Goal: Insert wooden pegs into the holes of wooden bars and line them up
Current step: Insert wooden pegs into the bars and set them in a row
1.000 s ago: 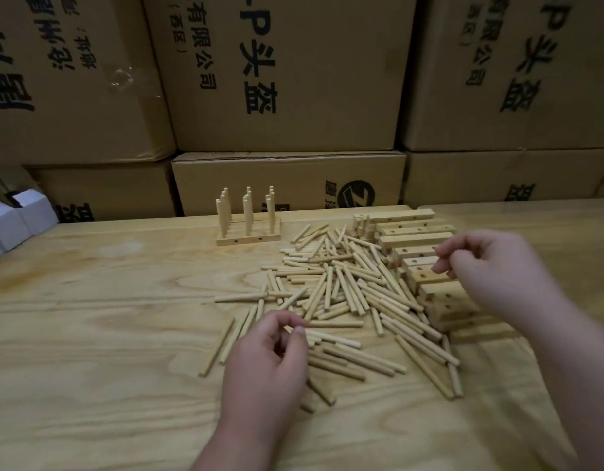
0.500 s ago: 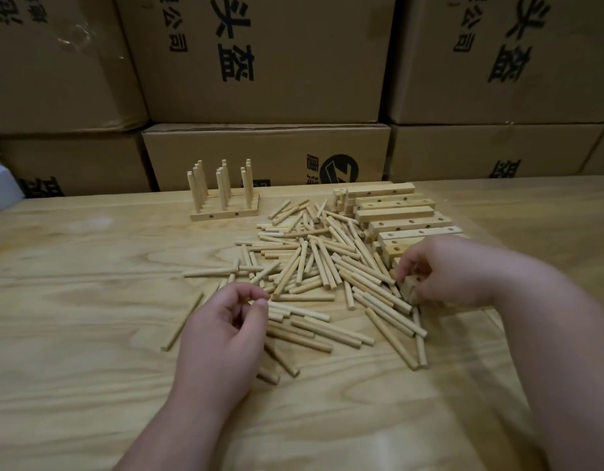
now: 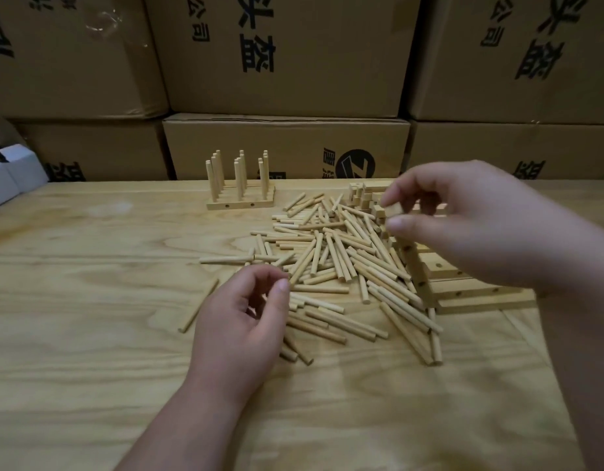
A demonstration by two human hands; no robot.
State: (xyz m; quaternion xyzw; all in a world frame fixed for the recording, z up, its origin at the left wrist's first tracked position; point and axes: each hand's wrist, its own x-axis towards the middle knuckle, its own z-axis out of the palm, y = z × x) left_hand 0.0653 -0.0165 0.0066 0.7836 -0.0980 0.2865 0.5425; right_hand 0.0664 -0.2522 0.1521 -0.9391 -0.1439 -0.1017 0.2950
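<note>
Loose wooden pegs lie in a heap in the middle of the wooden table. To their right sits a stack of wooden bars with holes. My right hand is raised above that stack and pinches one wooden bar by its end between thumb and fingers. My left hand hovers at the near edge of the peg heap with thumb and fingers curled; whether it holds a peg cannot be seen. At the back stand several bars with upright pegs, side by side.
Stacked cardboard boxes form a wall along the table's far edge. White boxes sit at the far left. A single stray peg lies left of the heap.
My right hand has lifted off the bar stack with one bar pinched in its fingers. My left hand has stayed at the near side of the pegs.
</note>
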